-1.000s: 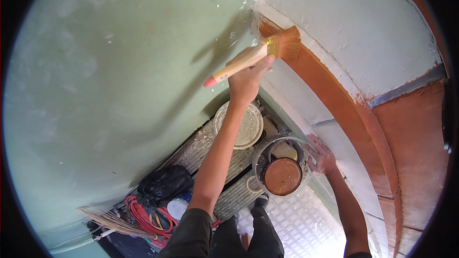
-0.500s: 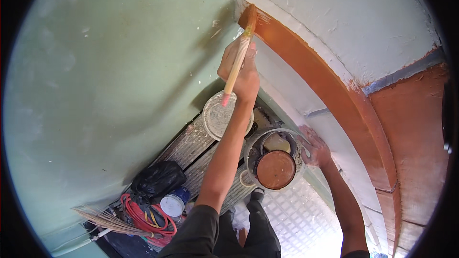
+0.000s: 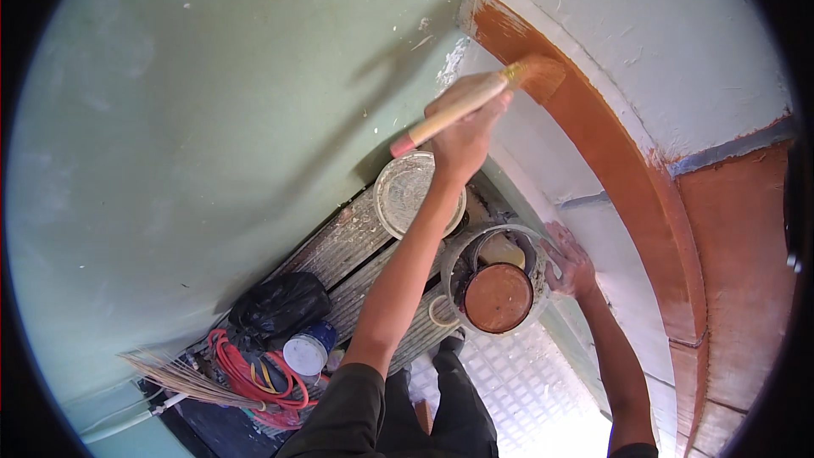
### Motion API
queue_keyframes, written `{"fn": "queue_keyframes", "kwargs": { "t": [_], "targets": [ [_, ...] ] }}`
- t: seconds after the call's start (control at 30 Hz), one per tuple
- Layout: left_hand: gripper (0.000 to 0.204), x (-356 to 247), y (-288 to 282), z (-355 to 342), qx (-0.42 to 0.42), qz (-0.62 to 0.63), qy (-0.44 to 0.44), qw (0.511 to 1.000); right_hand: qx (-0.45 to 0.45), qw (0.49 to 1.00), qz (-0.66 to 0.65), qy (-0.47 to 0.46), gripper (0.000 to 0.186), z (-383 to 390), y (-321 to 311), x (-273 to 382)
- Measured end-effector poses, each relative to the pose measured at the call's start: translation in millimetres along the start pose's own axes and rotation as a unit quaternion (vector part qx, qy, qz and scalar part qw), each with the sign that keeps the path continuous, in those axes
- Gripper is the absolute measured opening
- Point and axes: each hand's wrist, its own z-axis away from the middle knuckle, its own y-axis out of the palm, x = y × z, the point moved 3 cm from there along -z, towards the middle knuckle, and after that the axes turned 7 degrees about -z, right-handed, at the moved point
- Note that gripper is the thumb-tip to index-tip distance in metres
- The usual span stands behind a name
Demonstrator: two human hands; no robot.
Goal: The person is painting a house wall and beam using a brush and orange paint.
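Note:
My left hand [image 3: 458, 131] is closed around the wooden handle of a wide paintbrush [image 3: 462, 106], whose blurred, orange-stained bristles lie on the curved orange band [image 3: 610, 153] near its upper end. Below, my right hand [image 3: 570, 265] has spread fingers at the right rim of a grimy translucent bucket [image 3: 454, 267]; I cannot tell whether they touch rim or wall. An orange-topped round container [image 3: 498, 297] sits inside the bucket. A white, spattered round lid [image 3: 403, 178] lies to its left, partly behind my left arm.
A green wall [image 3: 212, 119] fills the left, white panels [image 3: 636, 34] the upper right. Grooved dark planks [image 3: 343, 237] carry a black bag [image 3: 280, 305], blue-and-white can [image 3: 307, 354], red hose [image 3: 254, 390] and twig broom [image 3: 186, 386]. My feet stand by a pale tiled floor [image 3: 534, 390].
The brush in my left hand went up-left to the band's top end, then came back down-right along it. My right hand stays beside the bucket. The view has shifted slightly.

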Motion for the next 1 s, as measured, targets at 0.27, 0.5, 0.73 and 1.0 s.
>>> {"fn": "queue_keyframes", "kwargs": {
  "t": [0.27, 0.5, 0.73, 1.0],
  "targets": [
    [0.026, 2.3, -4.3, -14.8, -0.209, 0.036, -0.012, 0.977, -0.002, 1.0, -0.014, 0.001, 0.045, 3.9, -0.5, -2.0],
    [0.024, -24.9, 5.4, 21.1, -0.261, 0.149, -0.127, 0.945, -0.004, 1.0, -0.007, 0.004, 0.045, 6.5, -2.0, -4.1],
    [0.048, -38.0, 38.9, 0.1, -0.368, 0.124, -0.036, 0.921, 0.003, 1.0, -0.015, 0.008, 0.044, 3.8, 1.2, -0.7],
    [0.041, -35.8, 61.7, 59.6, -0.168, 0.157, -0.19, 0.955, 0.007, 1.0, -0.015, 0.007, 0.046, 6.7, -3.3, -4.5]
  ]
}}
